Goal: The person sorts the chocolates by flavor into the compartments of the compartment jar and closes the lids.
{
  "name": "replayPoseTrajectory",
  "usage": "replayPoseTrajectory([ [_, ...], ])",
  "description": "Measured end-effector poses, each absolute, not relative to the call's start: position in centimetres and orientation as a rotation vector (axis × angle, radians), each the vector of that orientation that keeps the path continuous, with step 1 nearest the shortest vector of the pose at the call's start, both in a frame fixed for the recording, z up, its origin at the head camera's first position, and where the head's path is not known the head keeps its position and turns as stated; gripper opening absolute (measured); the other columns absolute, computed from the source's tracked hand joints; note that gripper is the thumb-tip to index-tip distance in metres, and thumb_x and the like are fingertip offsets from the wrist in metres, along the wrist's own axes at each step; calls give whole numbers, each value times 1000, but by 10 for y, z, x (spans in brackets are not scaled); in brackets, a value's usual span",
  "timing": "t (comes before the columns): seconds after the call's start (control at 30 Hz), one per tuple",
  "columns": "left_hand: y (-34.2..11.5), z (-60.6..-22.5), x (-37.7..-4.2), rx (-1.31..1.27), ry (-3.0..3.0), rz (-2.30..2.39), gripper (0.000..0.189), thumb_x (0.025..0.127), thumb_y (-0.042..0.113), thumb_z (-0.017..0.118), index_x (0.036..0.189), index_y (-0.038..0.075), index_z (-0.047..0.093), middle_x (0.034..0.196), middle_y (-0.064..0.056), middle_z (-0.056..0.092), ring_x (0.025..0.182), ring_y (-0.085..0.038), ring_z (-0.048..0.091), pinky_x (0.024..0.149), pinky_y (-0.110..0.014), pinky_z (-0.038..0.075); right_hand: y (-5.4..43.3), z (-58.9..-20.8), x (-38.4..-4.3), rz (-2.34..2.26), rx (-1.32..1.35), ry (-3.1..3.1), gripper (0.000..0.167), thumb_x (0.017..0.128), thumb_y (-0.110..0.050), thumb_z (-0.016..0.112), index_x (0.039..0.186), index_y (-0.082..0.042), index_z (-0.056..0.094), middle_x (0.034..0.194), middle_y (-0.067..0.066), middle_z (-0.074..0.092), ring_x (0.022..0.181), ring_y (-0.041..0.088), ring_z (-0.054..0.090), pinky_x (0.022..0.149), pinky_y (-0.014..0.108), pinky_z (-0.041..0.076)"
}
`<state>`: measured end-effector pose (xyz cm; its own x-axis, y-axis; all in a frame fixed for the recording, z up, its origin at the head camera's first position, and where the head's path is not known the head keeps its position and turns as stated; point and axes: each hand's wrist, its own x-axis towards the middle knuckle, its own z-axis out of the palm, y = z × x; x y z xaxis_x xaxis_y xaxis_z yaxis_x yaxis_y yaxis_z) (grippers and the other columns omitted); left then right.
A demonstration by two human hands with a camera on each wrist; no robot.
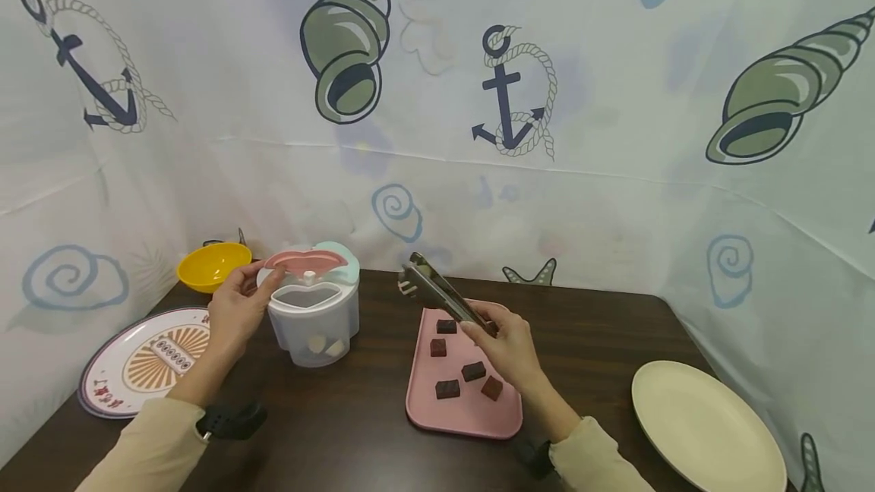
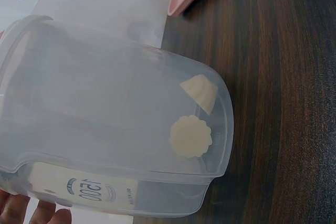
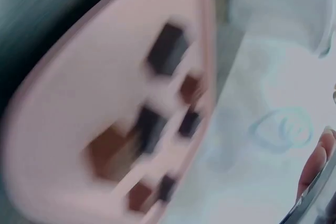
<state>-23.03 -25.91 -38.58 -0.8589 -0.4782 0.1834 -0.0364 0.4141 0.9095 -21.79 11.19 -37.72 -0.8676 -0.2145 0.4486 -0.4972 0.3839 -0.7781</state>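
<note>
My left hand point(image 1: 235, 306) is at the left side of a translucent plastic container point(image 1: 289, 325), its thumb and fingers pinching the pink flap lid point(image 1: 307, 260), which stands raised over an opening. Two pale pieces, one a scalloped round point(image 2: 190, 136) and the other a wedge-like piece point(image 2: 202, 93), lie at the container's bottom. My right hand point(image 1: 509, 344) grips metal tongs point(image 1: 443, 293), their tips pointing up and left above the far end of a pink tray point(image 1: 472, 422). Nothing shows between the tong tips. Several dark and reddish-brown blocks point(image 1: 447, 389) lie on the tray.
A yellow bowl point(image 1: 213, 267) stands behind the left hand. An oval patterned plate point(image 1: 112, 359) lies at the left table edge, partly behind the left forearm. At the right is a cream oval plate point(image 1: 707, 424). A printed cloth point(image 1: 437, 211) hangs behind the dark wooden table point(image 1: 588, 325).
</note>
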Motion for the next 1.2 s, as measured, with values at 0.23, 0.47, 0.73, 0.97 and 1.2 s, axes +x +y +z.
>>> replayPoseTrajectory([
  [0.23, -259, -385, -230, 440, -2256, -1434, 65, 87, 53, 56, 134, 9, 48, 133, -13, 56, 120, -27, 52, 99, -41, 43, 47, -365, -211, 1442, 823, -2335, 27, 84, -14, 70, 109, -4, 66, 81, 9, 67, 59, 7, 54, 52, 17, 43],
  [0.47, -260, -386, -230, 431, -2267, -1410, 65, 87, 54, 56, 134, 9, 49, 132, -14, 56, 118, -28, 53, 96, -33, 47, 9, -369, -217, 1218, 924, -2267, 29, 82, -22, 71, 107, -8, 67, 89, 4, 71, 62, 6, 50, 56, 15, 38],
  [0.73, -261, -389, -230, 413, -2249, -1383, 59, 88, 50, 57, 131, 9, 52, 128, -13, 59, 115, -27, 54, 73, -1, 39, -3, -373, -221, 1111, 907, -2300, 30, 81, -24, 73, 107, -11, 68, 90, 1, 70, 64, 8, 54, 58, 16, 39],
  [0.97, -260, -391, -227, 410, -2262, -1380, 57, 90, 45, 57, 132, 7, 51, 129, -17, 58, 115, -31, 55, 68, 0, 39, -7, -375, -219, 1132, 885, -2332, 31, 81, -26, 73, 108, -12, 68, 93, 1, 70, 67, 12, 58, 58, 16, 40],
  [1.2, -259, -389, -229, 407, -2236, -1374, 55, 90, 44, 58, 131, 8, 52, 128, -16, 58, 114, -30, 56, 69, 0, 40, -6, -374, -222, 1188, 907, -2346, 34, 80, -24, 74, 110, -10, 67, 95, 4, 70, 70, 15, 60, 61, 15, 42],
])
